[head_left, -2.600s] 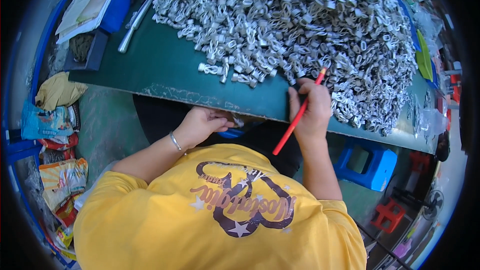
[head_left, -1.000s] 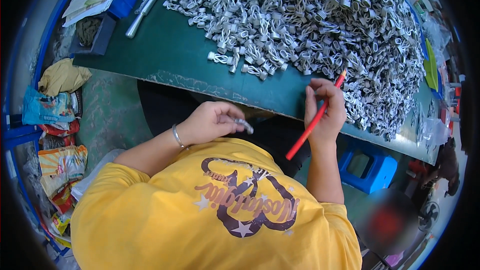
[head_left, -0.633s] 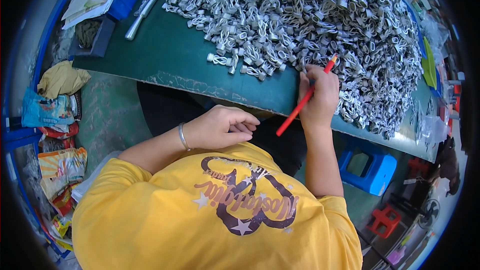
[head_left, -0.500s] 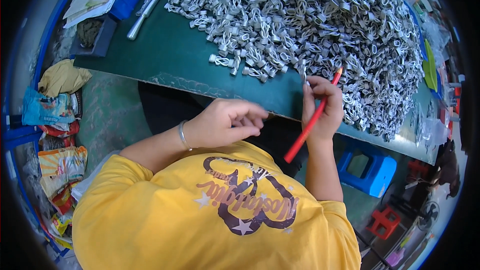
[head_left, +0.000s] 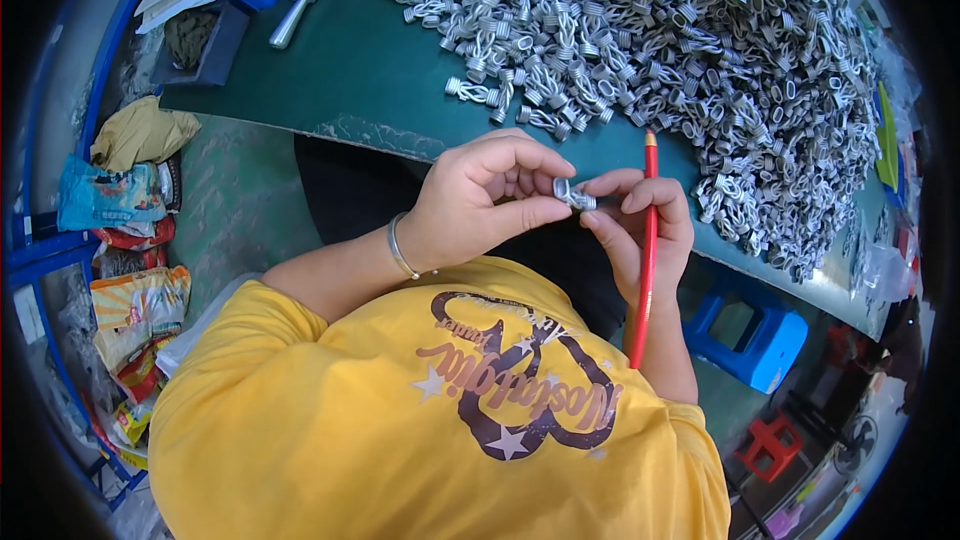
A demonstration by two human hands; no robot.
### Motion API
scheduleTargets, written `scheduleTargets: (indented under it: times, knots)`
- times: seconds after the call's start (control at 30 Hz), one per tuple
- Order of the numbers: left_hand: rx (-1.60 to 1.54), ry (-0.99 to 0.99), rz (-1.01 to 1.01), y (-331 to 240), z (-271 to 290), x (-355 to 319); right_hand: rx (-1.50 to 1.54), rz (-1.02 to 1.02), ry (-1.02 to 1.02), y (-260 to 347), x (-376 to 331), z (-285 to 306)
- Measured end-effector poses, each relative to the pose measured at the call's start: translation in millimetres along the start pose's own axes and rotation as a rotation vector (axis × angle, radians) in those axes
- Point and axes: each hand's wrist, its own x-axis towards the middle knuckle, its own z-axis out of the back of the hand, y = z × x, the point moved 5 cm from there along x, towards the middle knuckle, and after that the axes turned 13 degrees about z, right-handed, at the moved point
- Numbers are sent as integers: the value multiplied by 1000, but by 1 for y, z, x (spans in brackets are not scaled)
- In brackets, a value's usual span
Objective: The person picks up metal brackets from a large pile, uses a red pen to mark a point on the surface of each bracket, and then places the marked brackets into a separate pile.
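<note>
- Progress, judged from the layout: early, with one small grey clip (head_left: 574, 194) in hand and a huge heap of grey clips (head_left: 680, 50) waiting beyond the fingertips on the green table (head_left: 350, 70).
- No visible sorted or finished batch near the fingers; hard to say how many pieces are done.
- Left hand (head_left: 480, 202): raised off the table edge, wrist bent inward, bracelet (head_left: 399, 248) behind the palm; thumb and forefinger closed in a pinch on the left end of the clip.
- Right hand (head_left: 640, 230): facing the left, fingertips pinched on the clip's right end; red pencil (head_left: 643, 250) clamped in the same hand, tip above the fingers, shaft running down past the palm.
- Clip: between the two sets of fingertips, touching both, held in the air just short of the heap's nearest strays.
- Forearms: coming up from the yellow shirt (head_left: 430, 410), converging at the clip.
</note>
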Motion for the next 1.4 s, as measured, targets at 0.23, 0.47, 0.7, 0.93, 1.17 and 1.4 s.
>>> scheduleTargets:
  times: [0.23,0.47,0.7,0.93,1.17,1.4]
  knots:
    - [-178,53,64,15,0,-9,-150,259,124,16,5,0]
    - [-5,135,679,64,18,-32,-617,286,-9,5,27,10]
    - [128,66,576,73,20,-28,-1050,618,193,-2,63,-15]
    - [494,216,222,2,7,-15,-1144,721,209,5,54,-9]
    - [389,-52,175,-7,15,11,-975,646,175,2,54,-7]
    - [366,-119,80,-7,11,17,-916,615,155,-1,52,-2]
